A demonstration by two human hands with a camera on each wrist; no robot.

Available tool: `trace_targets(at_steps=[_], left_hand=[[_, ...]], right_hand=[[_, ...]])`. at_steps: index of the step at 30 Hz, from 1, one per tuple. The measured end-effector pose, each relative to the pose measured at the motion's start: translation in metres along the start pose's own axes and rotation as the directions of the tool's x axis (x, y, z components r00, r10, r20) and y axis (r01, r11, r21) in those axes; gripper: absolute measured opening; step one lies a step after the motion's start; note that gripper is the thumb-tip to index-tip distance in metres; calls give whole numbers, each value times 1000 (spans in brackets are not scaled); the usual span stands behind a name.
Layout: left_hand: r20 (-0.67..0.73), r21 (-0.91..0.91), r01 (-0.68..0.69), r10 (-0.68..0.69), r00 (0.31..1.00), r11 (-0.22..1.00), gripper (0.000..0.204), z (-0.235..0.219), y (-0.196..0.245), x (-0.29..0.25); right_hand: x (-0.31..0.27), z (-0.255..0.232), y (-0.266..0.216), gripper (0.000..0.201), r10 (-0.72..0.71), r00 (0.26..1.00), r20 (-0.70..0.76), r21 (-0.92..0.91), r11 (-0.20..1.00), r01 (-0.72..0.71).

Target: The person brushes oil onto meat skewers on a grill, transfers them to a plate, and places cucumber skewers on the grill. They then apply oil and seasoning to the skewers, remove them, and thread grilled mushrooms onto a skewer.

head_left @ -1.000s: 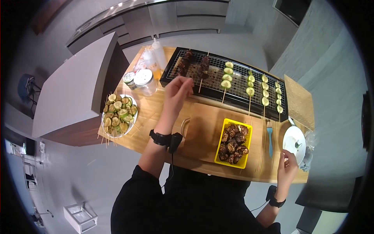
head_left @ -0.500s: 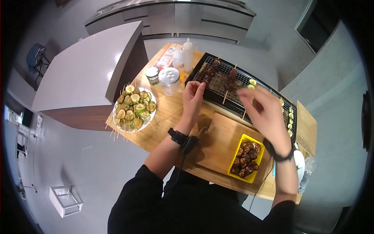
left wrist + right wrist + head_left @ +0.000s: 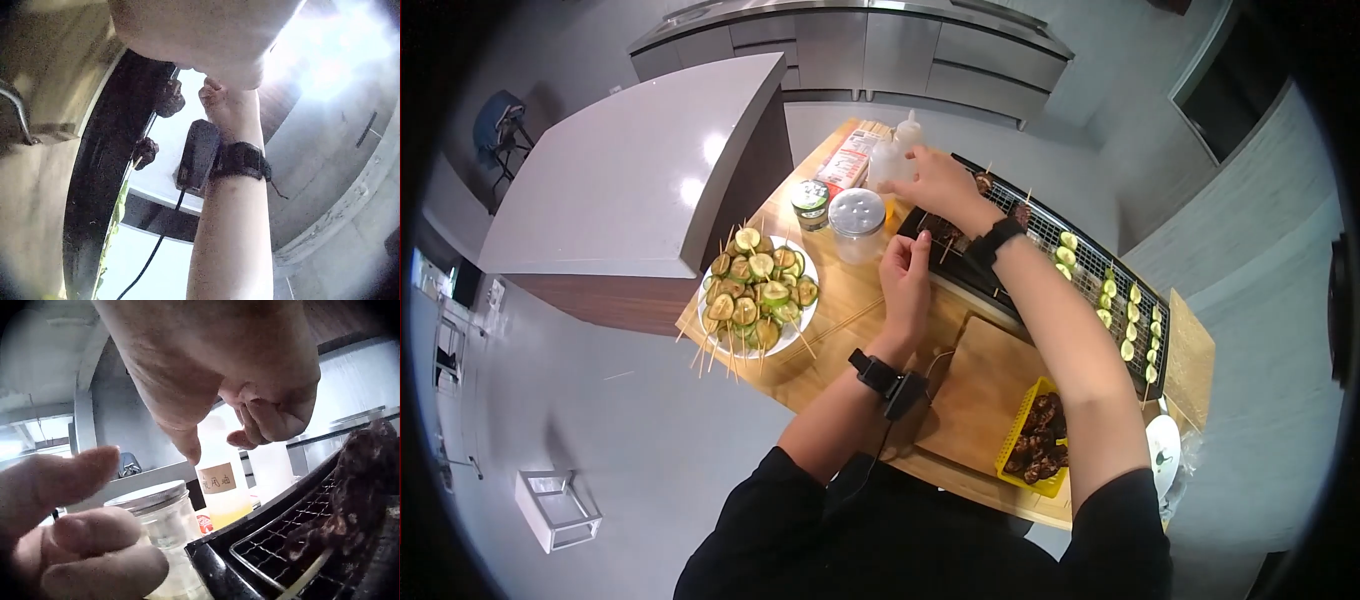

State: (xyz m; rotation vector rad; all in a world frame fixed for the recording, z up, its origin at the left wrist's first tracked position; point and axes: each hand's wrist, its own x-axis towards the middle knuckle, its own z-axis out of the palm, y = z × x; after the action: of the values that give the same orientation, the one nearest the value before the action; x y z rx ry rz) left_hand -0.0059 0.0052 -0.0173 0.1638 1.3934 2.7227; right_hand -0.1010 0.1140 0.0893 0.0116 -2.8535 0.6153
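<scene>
My right hand [image 3: 950, 188] reaches over the left end of the black grill [image 3: 215, 565]. Its thumb and fingers are spread on either side of a clear squeeze bottle [image 3: 217, 478] of yellow liquid with a handwritten label. Fingertips overlap the bottle's upper part in both views. A second white squeeze bottle [image 3: 910, 128] stands just behind. My left hand [image 3: 908, 285] hovers near the grill's front left corner, thumb up, fingers loosely curled, nothing in it. Close to it stands a clear jar [image 3: 858, 235] with a perforated silver lid. Dark meat skewers [image 3: 365, 487] lie on the grate under the right forearm.
Skewered green vegetable slices [image 3: 1106, 300] lie along the grill's right half. A white plate [image 3: 800, 247] piled with similar skewers sits at left. A small green-labelled jar [image 3: 810, 205] is beyond it. In front are a cutting board [image 3: 978, 390] and a yellow basket [image 3: 1016, 430] of dark browned pieces.
My right hand has swept from the white bowl at far right, across the grill, to the squeeze bottles. The left hand stays near the grill's left corner. The head view has shifted.
</scene>
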Motion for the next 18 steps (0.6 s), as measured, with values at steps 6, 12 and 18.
trace_targets(at_steps=[6, 12, 18], left_hand=[[-5, 50, -91, 92, 996, 995, 30, 0, -1, 3], [8, 16, -49, 49, 999, 999, 29, 1, -3, 0], [-33, -1, -57, 57, 998, 998, 34, -3, -5, 7]], right_hand=[[11, 6, -5, 73, 60, 998, 37, 110, 992, -63], [21, 29, 9, 65, -33, 999, -43, 223, 974, 42], [6, -15, -12, 63, -59, 978, -202, 305, 945, 120]])
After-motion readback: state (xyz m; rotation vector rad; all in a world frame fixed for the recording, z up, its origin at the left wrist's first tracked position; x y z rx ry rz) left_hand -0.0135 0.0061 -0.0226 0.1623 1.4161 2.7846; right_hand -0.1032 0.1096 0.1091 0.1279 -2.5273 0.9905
